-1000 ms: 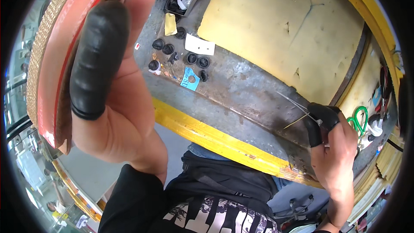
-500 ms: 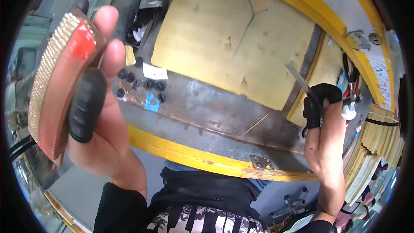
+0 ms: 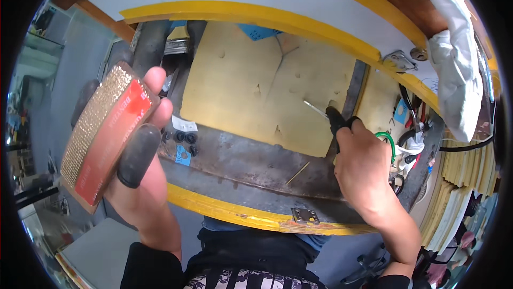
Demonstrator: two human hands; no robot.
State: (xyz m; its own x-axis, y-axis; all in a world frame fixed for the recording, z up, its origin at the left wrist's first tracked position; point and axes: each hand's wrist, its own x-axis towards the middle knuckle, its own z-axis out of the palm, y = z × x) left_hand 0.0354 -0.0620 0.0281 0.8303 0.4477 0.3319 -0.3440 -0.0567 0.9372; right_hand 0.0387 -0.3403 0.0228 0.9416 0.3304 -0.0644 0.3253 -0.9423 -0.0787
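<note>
Gold-textured and red-banded, a curved block (image 3: 104, 142) is grasped in the left hand (image 3: 143, 193), raised at the left of the head view. A slim silver metal tool (image 3: 315, 108) is pinched by the right hand (image 3: 363, 163) above a flat yellow rectangular pad (image 3: 230, 88).

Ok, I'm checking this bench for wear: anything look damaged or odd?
The yellow pad has dark nicks or stains, so it looks worn. A thin stick lies slantwise, loose on stained metal.
</note>
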